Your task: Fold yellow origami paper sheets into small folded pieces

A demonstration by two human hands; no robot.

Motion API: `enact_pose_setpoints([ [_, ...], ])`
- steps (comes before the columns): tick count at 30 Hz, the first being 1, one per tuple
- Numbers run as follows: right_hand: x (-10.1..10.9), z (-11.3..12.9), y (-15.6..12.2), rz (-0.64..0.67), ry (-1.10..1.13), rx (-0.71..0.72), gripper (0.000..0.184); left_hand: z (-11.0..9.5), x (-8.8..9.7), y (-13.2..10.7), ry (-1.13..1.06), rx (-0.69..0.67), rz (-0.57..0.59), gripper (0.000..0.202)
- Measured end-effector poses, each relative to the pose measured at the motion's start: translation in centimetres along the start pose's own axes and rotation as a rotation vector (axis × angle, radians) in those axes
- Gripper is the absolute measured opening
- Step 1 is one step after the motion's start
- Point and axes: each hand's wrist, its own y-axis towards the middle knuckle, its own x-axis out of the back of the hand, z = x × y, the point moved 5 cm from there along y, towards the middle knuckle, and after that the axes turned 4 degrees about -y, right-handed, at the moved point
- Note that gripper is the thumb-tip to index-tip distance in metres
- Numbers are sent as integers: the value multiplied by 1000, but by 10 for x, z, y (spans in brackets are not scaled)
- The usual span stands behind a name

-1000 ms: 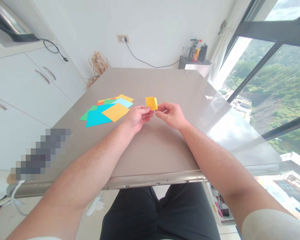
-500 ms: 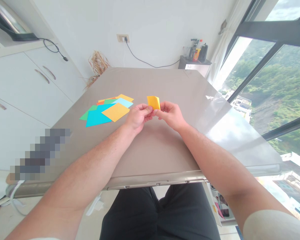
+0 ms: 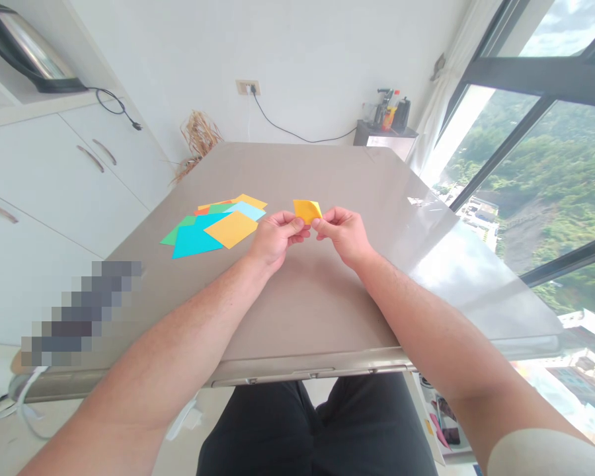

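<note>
Yellow paper (image 3: 306,209) is pinched between both hands over the middle of the tabletop (image 3: 305,317), the left hand (image 3: 272,241) gripping its lower left part and the right hand (image 3: 347,237) its lower right corner. Near the left hand, an orange-yellow sheet (image 3: 231,230) lies partly over a blue sheet (image 3: 196,239), with a pale blue sheet (image 3: 248,211) just beyond.

Yellow paper (image 3: 306,210): small, folded piece you hold in front of you
Lower edge (image 3: 307,223): pinched in your grasp
Upper right corner (image 3: 317,205): bent, paler
</note>
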Motion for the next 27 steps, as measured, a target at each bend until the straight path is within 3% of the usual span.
enact_pose_setpoints([
  [6, -2, 0, 0, 77, 76, 11, 31, 0, -2, -1, 55, -54, 18, 24],
  [13, 4, -1, 1, -61, -5, 25, 31, 2, -1, -1, 81, -60, -11, 23],
  [19, -3, 3, 0, 71, 43, 33, 25, 1, -7, -4, 131, -81, 67, 28],
  [27, -1, 2, 0, -30, 25, 25, 29, 0, -8, -5, 149, -107, 44, 31],
])
